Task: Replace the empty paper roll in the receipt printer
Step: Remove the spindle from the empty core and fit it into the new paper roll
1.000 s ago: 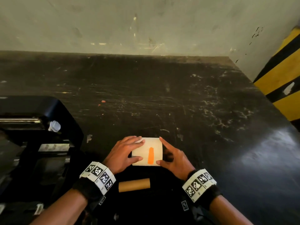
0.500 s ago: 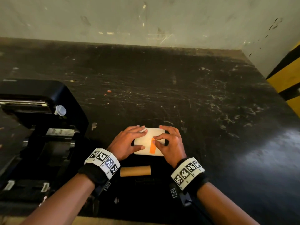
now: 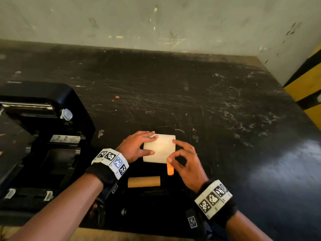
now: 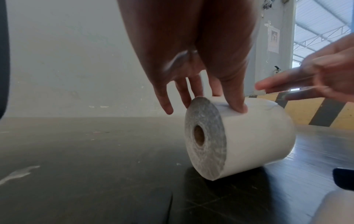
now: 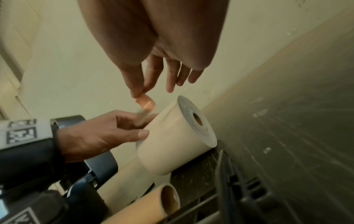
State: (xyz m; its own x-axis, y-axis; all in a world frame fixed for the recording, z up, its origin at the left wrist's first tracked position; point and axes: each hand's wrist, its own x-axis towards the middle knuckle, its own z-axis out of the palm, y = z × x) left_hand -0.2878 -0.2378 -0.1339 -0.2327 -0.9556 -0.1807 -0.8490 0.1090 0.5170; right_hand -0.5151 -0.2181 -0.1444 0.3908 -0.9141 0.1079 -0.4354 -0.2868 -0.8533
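A full white paper roll [image 3: 159, 148] [image 4: 249, 136] [image 5: 172, 142] lies on its side on the black table. My left hand [image 3: 137, 146] [image 5: 99, 136] holds it from the left, fingers over the top and thumb on the near face. My right hand [image 3: 184, 162] [image 5: 141, 84] pinches an orange sticker strip [image 3: 170, 168] [image 5: 146, 103] between thumb and forefinger, peeled off the roll toward me. The empty brown cardboard core [image 3: 143, 181] [image 5: 153, 201] lies just in front of the roll. The black receipt printer [image 3: 38, 136] stands at the left with its lid open.
The scratched black table [image 3: 191, 94] runs back to a pale wall [image 3: 156, 23]. A yellow and black striped post [image 3: 307, 87] stands at the far right. The table's front edge [image 3: 121, 235] is close below my forearms.
The orange strip sat flat across the roll's top before. My right hand has pinched it and pulled it off toward me, down past the roll's near edge. The left hand stays on the roll.
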